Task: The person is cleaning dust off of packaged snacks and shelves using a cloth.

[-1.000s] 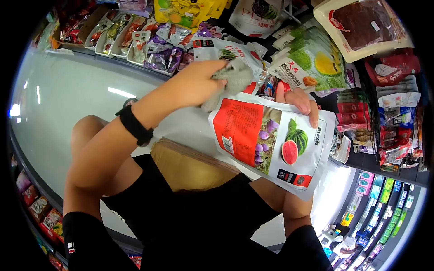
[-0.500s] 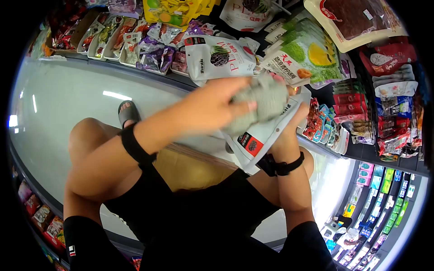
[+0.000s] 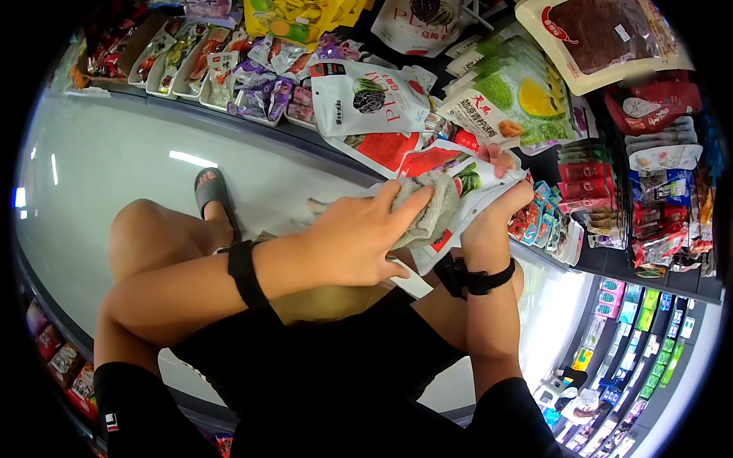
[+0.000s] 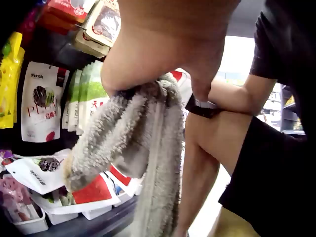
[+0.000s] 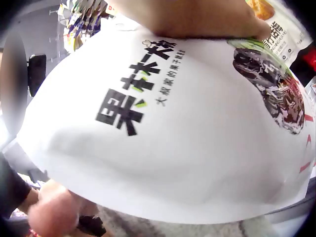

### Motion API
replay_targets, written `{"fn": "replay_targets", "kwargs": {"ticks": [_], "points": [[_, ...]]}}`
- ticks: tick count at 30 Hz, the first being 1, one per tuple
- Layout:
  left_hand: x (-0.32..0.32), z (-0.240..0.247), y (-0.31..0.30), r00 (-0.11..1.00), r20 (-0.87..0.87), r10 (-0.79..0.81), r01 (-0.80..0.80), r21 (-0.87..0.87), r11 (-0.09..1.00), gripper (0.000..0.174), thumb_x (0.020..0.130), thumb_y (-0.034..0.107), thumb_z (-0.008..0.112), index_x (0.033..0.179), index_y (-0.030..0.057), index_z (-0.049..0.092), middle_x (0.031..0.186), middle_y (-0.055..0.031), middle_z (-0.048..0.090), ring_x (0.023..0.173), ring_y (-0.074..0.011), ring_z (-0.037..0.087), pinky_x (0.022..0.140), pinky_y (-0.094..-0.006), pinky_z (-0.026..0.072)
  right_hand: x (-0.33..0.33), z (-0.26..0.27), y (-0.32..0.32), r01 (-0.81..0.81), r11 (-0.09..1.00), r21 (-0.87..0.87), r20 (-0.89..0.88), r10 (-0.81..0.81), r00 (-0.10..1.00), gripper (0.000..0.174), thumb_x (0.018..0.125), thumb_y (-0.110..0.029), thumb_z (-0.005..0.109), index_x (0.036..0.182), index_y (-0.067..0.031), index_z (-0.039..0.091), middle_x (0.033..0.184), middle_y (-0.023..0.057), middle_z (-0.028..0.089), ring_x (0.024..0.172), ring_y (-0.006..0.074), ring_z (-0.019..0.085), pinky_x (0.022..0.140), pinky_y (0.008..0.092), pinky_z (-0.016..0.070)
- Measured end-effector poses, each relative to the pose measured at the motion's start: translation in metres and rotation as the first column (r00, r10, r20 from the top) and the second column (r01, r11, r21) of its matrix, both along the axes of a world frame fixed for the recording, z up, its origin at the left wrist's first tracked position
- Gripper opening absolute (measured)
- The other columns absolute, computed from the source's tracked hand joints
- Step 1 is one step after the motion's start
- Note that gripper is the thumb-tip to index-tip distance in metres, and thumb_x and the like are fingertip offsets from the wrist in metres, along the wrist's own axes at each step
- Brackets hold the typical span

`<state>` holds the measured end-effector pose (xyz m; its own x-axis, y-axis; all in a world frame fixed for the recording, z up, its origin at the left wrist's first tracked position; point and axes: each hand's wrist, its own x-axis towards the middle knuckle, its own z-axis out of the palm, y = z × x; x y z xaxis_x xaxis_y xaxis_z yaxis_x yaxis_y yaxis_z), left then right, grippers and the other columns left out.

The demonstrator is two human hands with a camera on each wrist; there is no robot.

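Observation:
In the head view my left hand [image 3: 355,237] grips a grey fluffy cloth [image 3: 439,206] against the lower part of a white and red pouch [image 3: 473,183]. My right hand [image 3: 508,187] holds that pouch tilted by its far right end. Grey folds of cloth [image 4: 163,148] hang from my left hand [image 4: 158,49] in the left wrist view. The pouch's white face with black lettering [image 5: 173,148] fills the right wrist view, below part of my right hand [image 5: 197,17]; the cloth [image 5: 163,227] shows under its lower edge.
A white plum pouch [image 3: 370,99] lies at the shelf edge over a red one [image 3: 382,151]. Green pouches [image 3: 511,95] stand behind the hands, small packets [image 3: 263,99] fill trays to the left, and a cardboard box [image 3: 328,304] sits between the legs.
The held pouch has turned from its flat, broad view to a tilt. My left hand and the cloth first moved right over it, then back toward the lower left.

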<state>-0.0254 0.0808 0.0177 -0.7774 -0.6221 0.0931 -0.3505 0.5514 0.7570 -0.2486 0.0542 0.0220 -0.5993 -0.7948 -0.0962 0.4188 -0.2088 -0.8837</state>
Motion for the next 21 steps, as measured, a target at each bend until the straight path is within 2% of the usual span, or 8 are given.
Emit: {"fn": "replay_targets", "kwargs": {"ticks": [1, 5, 8, 11, 13, 14, 17, 21], "points": [[-0.001, -0.002, 0.002, 0.995, -0.059, 0.084, -0.085, -0.023, 0.996, 0.093, 0.072, 0.032, 0.081, 0.147, 0.0083, 0.032, 0.119, -0.0234, 0.051, 0.086, -0.0442, 0.064, 0.070, -0.0486, 0.0533, 0.000, -0.003, -0.001, 0.001, 1.000, 0.000, 0.001, -0.001, 1.000, 0.024, 0.081, -0.030, 0.037, 0.065, -0.0126, 0.039, 0.106, 0.0101, 0.059, 0.105, 0.0272, 0.049, 0.100, 0.0414, 0.0392], [-0.004, -0.008, 0.003, 0.993, -0.023, 0.117, -0.118, -0.026, 0.993, 0.089, 0.071, 0.030, 0.080, 0.145, 0.0099, 0.036, 0.117, -0.0220, 0.052, 0.082, -0.0435, 0.064, 0.068, -0.0476, 0.0536, -0.001, -0.009, -0.004, -0.087, 0.991, -0.098, 0.007, 0.088, 0.996, 0.016, 0.076, -0.026, 0.038, 0.069, -0.0118, 0.038, 0.096, 0.0084, 0.054, 0.098, 0.0262, 0.049, 0.097, 0.0389, 0.0399], [-0.004, -0.010, -0.006, 0.983, -0.123, 0.137, -0.150, -0.104, 0.983, 0.084, 0.071, 0.029, 0.079, 0.143, 0.0112, 0.040, 0.115, -0.0207, 0.053, 0.079, -0.0413, 0.064, 0.064, -0.0456, 0.0539, -0.010, -0.010, -0.006, -0.087, 0.993, -0.085, 0.020, 0.089, 0.996, 0.015, 0.076, -0.026, 0.037, 0.070, -0.0119, 0.038, 0.096, 0.0076, 0.054, 0.097, 0.0257, 0.050, 0.096, 0.0386, 0.0404], [-0.002, -0.005, -0.008, 0.983, -0.147, 0.113, -0.140, -0.190, 0.972, 0.083, 0.070, 0.029, 0.078, 0.143, 0.0123, 0.042, 0.115, -0.0201, 0.052, 0.076, -0.0376, 0.065, 0.061, -0.0431, 0.0536, -0.007, -0.005, -0.005, -0.065, 0.996, -0.053, 0.025, 0.067, 0.997, 0.015, 0.077, -0.026, 0.037, 0.071, -0.0120, 0.038, 0.096, 0.0068, 0.054, 0.095, 0.0254, 0.049, 0.094, 0.0384, 0.0409], [-0.004, -0.002, 0.000, 0.993, -0.082, 0.089, -0.107, -0.252, 0.962, 0.086, 0.071, 0.031, 0.080, 0.145, 0.0090, 0.041, 0.119, -0.0228, 0.051, 0.074, -0.0336, 0.068, 0.057, -0.0417, 0.0538, -0.002, -0.005, -0.004, -0.036, 0.996, -0.084, 0.055, 0.041, 0.998, 0.013, 0.075, -0.023, 0.036, 0.069, -0.0120, 0.038, 0.094, 0.0071, 0.054, 0.094, 0.0259, 0.049, 0.093, 0.0394, 0.0417], [-0.007, -0.005, 0.004, 0.993, -0.067, 0.096, -0.110, -0.253, 0.961, 0.089, 0.070, 0.031, 0.081, 0.146, 0.0082, 0.040, 0.116, -0.0205, 0.051, 0.075, -0.0314, 0.068, 0.054, -0.0410, 0.0527, -0.002, -0.005, -0.004, -0.034, 0.996, -0.081, 0.054, 0.038, 0.998, 0.013, 0.075, -0.023, 0.036, 0.069, -0.0120, 0.038, 0.094, 0.0071, 0.054, 0.094, 0.0259, 0.049, 0.093, 0.0394, 0.0417], [-0.011, -0.009, 0.005, 0.994, -0.010, 0.106, -0.105, -0.256, 0.961, 0.089, 0.069, 0.032, 0.081, 0.145, 0.0070, 0.041, 0.113, -0.0194, 0.051, 0.076, -0.0310, 0.068, 0.054, -0.0402, 0.0523, -0.001, -0.003, -0.007, 0.030, 0.998, -0.064, 0.021, -0.029, 0.999, 0.010, 0.073, -0.020, 0.036, 0.068, -0.0119, 0.038, 0.091, 0.0074, 0.055, 0.093, 0.0271, 0.050, 0.092, 0.0406, 0.0422], [-0.014, -0.013, 0.001, 0.986, -0.036, 0.160, -0.164, -0.258, 0.952, 0.087, 0.069, 0.031, 0.079, 0.144, 0.0087, 0.041, 0.109, -0.0173, 0.050, 0.074, -0.0321, 0.067, 0.056, -0.0402, 0.0527, 0.001, 0.005, -0.011, 0.105, 0.993, -0.056, 0.141, -0.096, 0.985, 0.008, 0.069, -0.013, 0.038, 0.061, -0.0114, 0.038, 0.082, 0.0090, 0.054, 0.085, 0.0267, 0.050, 0.085, 0.0382, 0.0426]]}}
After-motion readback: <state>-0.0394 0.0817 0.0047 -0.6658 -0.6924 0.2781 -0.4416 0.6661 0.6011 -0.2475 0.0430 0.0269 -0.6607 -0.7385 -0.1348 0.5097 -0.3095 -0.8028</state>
